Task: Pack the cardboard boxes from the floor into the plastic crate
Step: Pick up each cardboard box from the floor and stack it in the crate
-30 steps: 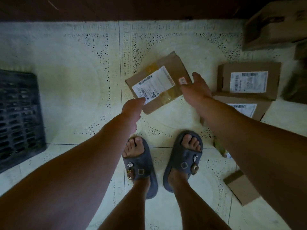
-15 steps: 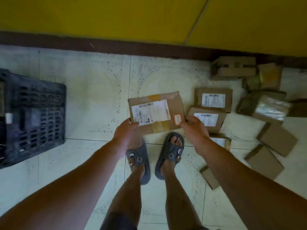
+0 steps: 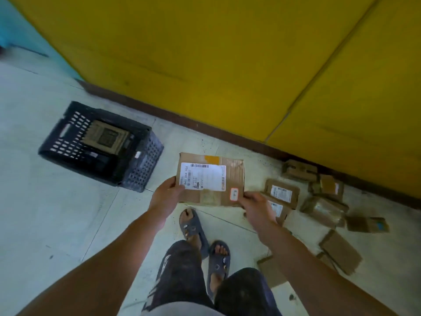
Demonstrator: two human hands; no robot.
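A flat brown cardboard box with a white shipping label and a small orange sticker is held up above the floor between both hands. My left hand grips its left near corner. Its right near corner is gripped by my right hand. To the left, on the floor, stands the black plastic crate with perforated walls; one cardboard box lies inside it. Several more cardboard boxes lie scattered on the floor to the right.
A yellow wall with a dark skirting runs across the back. My feet in grey sandals stand on the pale tiled floor between crate and boxes. A small box lies by my right foot.
Both hands have taken hold of the labelled box and lifted it off the floor. The view has risen and turned left, bringing the whole crate into sight.
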